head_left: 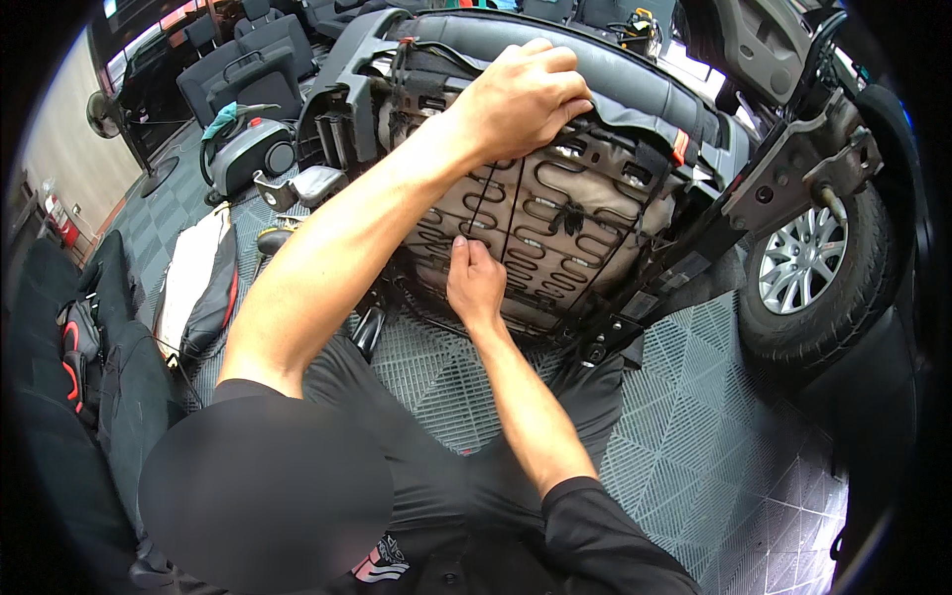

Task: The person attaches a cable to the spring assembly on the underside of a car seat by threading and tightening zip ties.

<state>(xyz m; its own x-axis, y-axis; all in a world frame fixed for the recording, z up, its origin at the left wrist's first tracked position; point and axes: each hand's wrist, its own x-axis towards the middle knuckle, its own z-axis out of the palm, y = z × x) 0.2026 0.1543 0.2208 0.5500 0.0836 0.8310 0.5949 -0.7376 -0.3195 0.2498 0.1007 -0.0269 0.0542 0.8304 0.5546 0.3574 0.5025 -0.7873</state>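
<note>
Grey floor tiles (694, 407) are laid across a workshop, where dark car seats (268, 55) are seen at the upper left and a wheel with a silver rim (793, 263) at the right. In the centre, directly before the seated person, a tilted car seat (595, 253) is placed with its underside and wavy metal springs (526, 263) exposed. By the left hand (531, 99), its fingers tightly curled, dark trim (630, 117) is gripped along the seat's upper edge. Lower down, the right hand (476, 285) is closed near the springs, thumb raised; whether anything is held there cannot be told.
</note>
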